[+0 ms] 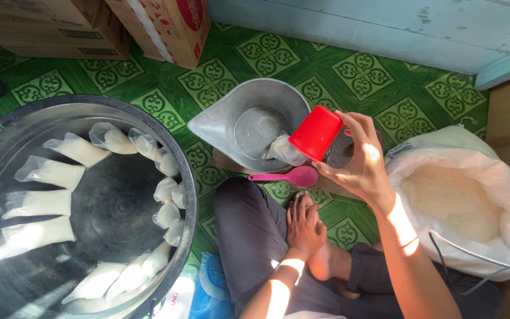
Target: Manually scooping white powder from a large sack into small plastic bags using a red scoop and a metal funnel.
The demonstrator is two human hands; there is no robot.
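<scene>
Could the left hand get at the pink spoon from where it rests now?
Probably yes. The left hand rests on the person's leg, and the pink spoon lies on the floor just ahead of its fingertips with nothing between them. The right hand, holding the red cup, is higher up and clear of that path.

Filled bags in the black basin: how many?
About 14 filled bags line the black basin: four down its left side, three along the top, four on the right edge, three at the bottom. Glare at lower left may hide more.

Green tiled floor (379, 88) under basin (179, 195), sack (503, 183), boxes (166, 23)
</scene>
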